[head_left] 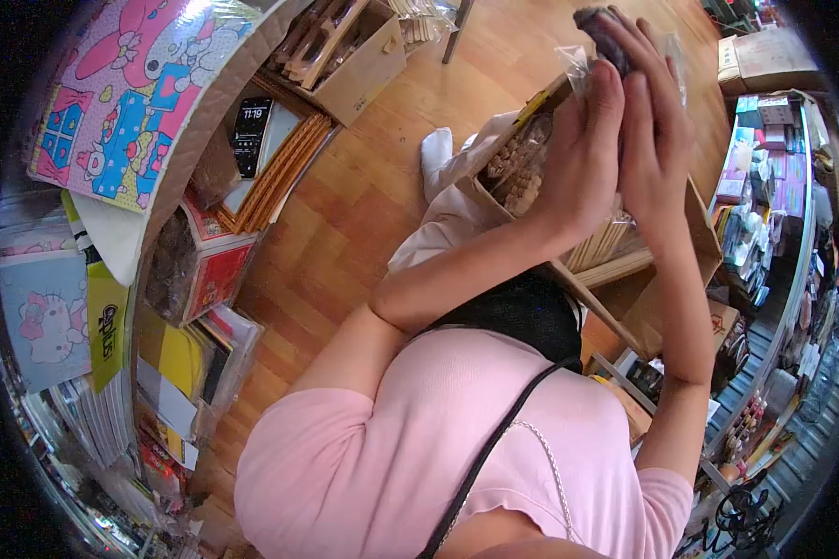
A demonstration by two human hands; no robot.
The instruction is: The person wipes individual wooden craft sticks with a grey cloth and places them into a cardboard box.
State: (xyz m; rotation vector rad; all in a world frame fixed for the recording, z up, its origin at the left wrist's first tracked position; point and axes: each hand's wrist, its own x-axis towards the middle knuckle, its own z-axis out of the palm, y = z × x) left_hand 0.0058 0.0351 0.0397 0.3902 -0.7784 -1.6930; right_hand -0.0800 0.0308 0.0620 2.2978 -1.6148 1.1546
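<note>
Wood-patterned floor (pixel 317 214) beside a crowded metal shelf (pixel 785 312).

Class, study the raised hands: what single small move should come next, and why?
Probably lower the plastic packet towards the cardboard box: the left hand and right hand hold it between them, and the box is open, with bagged items inside.

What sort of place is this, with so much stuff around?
Probably a little shop or its storeroom. The metal shelf is packed with small goods, there are bright cartoon pictures, and a cardboard box holds things in clear bags.
</note>
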